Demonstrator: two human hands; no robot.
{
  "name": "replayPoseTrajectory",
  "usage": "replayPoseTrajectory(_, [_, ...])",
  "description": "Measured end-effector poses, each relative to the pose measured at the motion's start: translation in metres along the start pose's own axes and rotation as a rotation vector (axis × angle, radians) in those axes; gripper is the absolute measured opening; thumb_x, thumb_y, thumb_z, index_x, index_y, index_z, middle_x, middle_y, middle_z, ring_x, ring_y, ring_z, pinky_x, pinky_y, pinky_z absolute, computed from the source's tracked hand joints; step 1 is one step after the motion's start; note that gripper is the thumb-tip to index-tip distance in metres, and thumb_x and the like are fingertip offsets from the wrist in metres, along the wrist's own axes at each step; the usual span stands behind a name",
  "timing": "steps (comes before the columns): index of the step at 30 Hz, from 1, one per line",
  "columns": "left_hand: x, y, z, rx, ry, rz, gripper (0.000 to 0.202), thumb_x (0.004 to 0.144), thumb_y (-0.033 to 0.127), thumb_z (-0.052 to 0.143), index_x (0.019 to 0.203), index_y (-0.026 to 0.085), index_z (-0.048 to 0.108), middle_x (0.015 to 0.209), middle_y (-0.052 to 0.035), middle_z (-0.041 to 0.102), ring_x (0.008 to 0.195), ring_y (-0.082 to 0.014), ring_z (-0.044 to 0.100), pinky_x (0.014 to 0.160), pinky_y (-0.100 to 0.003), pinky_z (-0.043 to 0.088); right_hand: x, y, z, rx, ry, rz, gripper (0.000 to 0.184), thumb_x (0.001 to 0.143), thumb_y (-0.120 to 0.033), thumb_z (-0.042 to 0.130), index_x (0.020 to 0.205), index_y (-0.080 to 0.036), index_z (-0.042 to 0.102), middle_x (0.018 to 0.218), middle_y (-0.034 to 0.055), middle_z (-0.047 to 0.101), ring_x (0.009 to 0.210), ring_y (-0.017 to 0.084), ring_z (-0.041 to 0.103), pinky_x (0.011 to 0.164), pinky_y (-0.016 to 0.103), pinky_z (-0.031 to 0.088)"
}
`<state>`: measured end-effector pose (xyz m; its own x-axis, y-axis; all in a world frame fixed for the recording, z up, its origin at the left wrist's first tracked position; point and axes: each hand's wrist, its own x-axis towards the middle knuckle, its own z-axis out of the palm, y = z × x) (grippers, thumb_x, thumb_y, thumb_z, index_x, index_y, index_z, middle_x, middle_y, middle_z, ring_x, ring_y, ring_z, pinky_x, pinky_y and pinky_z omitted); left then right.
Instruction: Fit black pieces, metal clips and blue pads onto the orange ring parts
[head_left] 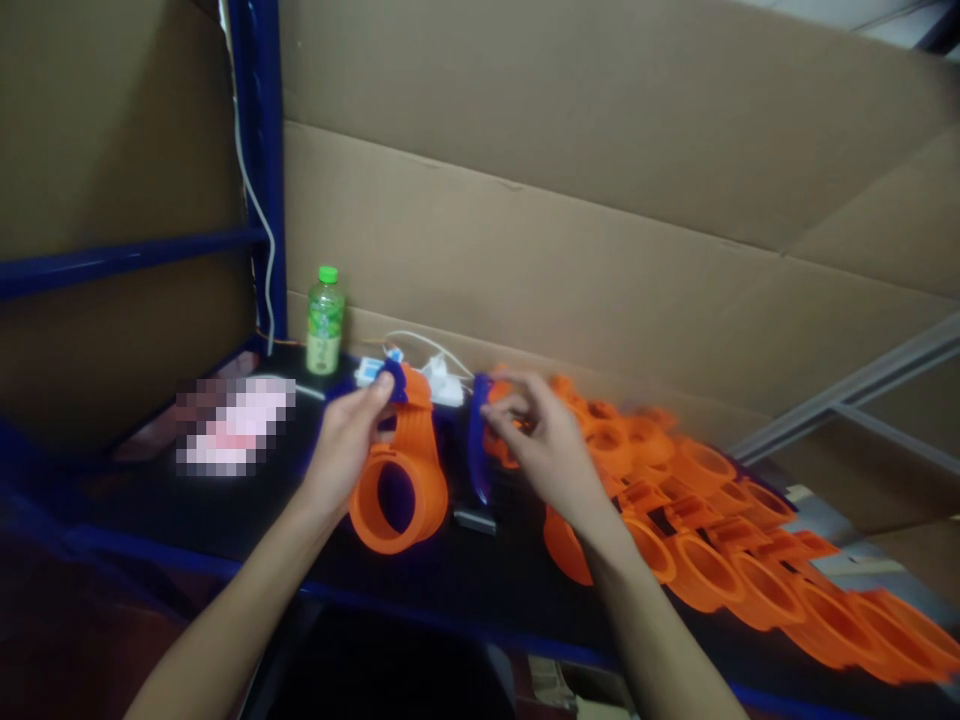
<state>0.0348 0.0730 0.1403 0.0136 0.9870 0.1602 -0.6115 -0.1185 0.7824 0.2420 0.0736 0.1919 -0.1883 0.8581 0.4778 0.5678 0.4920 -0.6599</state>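
The left grip (352, 430) holds one orange ring (433, 490); the right grip (555, 440) pinches one blue strip (476, 445). One bottle (325, 325) stands behind.

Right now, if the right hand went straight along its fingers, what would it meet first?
Past the blue strip it seems to hold, the right hand would probably meet the orange holder in the left hand, though depth is unclear.

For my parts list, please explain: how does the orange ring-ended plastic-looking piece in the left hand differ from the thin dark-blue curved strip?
The orange ring-ended piece is bulky, with a round opening; the dark-blue curved strip is slim. The left hand grips the orange piece; the right hand has the blue strip at its fingertips. Both appear held.
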Motion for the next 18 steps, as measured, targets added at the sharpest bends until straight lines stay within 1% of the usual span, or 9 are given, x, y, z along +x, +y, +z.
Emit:
replayPoseTrajectory(2, [-0.001, -0.003, 0.003, 0.01, 0.0, 0.003, 0.048, 0.084, 0.053, 0.071, 0.112, 0.014, 0.075, 0.1, -0.0138, 0.078, 0.084, -0.0269, 0.076, 0.067, -0.033, 0.06, -0.001, -0.003, 0.003, 0.075, -0.045, -0.014, 0.034, 0.093, -0.03, 0.059, 0.125, -0.021, 0.054, 0.075, -0.0016, 0.065, 0.067, 0.014, 0.064, 0.063, 0.025, 0.051])
replayPoseTrajectory(3, [-0.002, -0.004, 0.004, 0.017, 0.002, 0.002, 0.048, 0.084, 0.053, 0.072, 0.112, 0.014, 0.075, 0.098, -0.0134, 0.078, 0.084, -0.0271, 0.076, 0.067, -0.033, 0.06, -0.002, -0.006, 0.006, 0.074, -0.054, -0.023, 0.034, 0.093, -0.029, 0.058, 0.126, -0.022, 0.055, 0.076, -0.0016, 0.065, 0.067, 0.013, 0.063, 0.062, 0.025, 0.051])
replayPoseTrajectory(6, [-0.004, -0.008, 0.008, 0.023, 0.007, -0.019, 0.049, 0.082, 0.054, 0.073, 0.112, 0.014, 0.075, 0.095, -0.0123, 0.079, 0.082, -0.0274, 0.076, 0.067, -0.034, 0.061, -0.005, -0.015, 0.015, -0.027, -0.041, -0.049, 0.033, 0.094, -0.027, 0.058, 0.126, -0.023, 0.059, 0.076, -0.0013, 0.064, 0.066, 0.012, 0.06, 0.059, 0.022, 0.048])
replayPoseTrajectory(9, [-0.004, -0.01, 0.011, -0.004, 0.008, -0.047, 0.05, 0.082, 0.053, 0.074, 0.115, 0.015, 0.074, 0.095, -0.0116, 0.079, 0.08, -0.0266, 0.076, 0.068, -0.034, 0.061, -0.006, -0.022, 0.02, -0.123, -0.03, -0.086, 0.033, 0.094, -0.025, 0.056, 0.127, -0.025, 0.063, 0.076, -0.0017, 0.061, 0.066, 0.012, 0.057, 0.058, 0.022, 0.047])
replayPoseTrajectory(13, [-0.002, -0.01, 0.011, -0.042, 0.013, -0.051, 0.05, 0.081, 0.05, 0.076, 0.12, 0.018, 0.072, 0.093, -0.0092, 0.079, 0.078, -0.0245, 0.076, 0.068, -0.032, 0.061, -0.006, -0.025, 0.019, -0.171, -0.017, -0.115, 0.036, 0.095, -0.024, 0.053, 0.13, -0.026, 0.064, 0.076, -0.0013, 0.06, 0.065, 0.011, 0.055, 0.059, 0.023, 0.047])
replayPoseTrajectory(18, [-0.001, -0.01, 0.011, -0.038, 0.028, -0.037, 0.053, 0.081, 0.048, 0.077, 0.125, 0.02, 0.069, 0.091, -0.0078, 0.079, 0.071, -0.0215, 0.075, 0.061, -0.029, 0.06, -0.008, -0.024, 0.016, -0.181, -0.05, -0.119, 0.038, 0.096, -0.026, 0.053, 0.133, -0.024, 0.063, 0.078, -0.0003, 0.061, 0.066, 0.012, 0.055, 0.059, 0.024, 0.047])
